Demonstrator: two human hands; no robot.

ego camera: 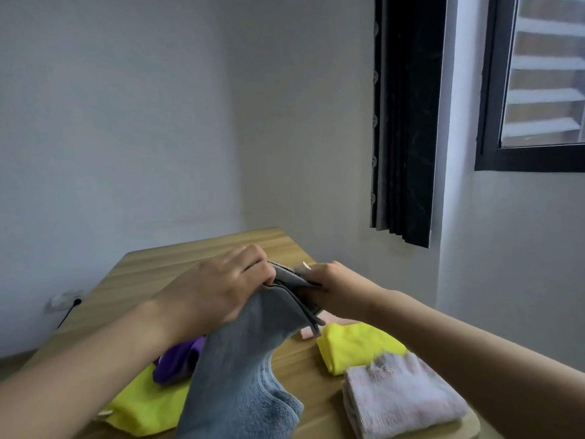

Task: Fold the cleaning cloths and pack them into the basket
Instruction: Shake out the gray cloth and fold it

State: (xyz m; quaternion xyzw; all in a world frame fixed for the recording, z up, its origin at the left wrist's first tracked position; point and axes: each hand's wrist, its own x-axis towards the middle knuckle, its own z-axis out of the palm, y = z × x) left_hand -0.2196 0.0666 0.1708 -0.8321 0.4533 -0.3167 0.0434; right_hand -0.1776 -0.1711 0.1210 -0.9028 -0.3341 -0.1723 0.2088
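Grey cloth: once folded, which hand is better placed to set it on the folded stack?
Probably the right hand: the folded yellow cloth and pink cloth lie beneath that arm; both hands grip the grey cloth.

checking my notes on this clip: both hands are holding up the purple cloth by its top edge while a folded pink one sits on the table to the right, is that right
Not quite: the cloth held up is grey, not purple. The head view shows the left hand and right hand each keeping a grip on the top edge of the grey cloth. The purple cloth lies on the wooden table below. The folded pink cloth does sit to the right.
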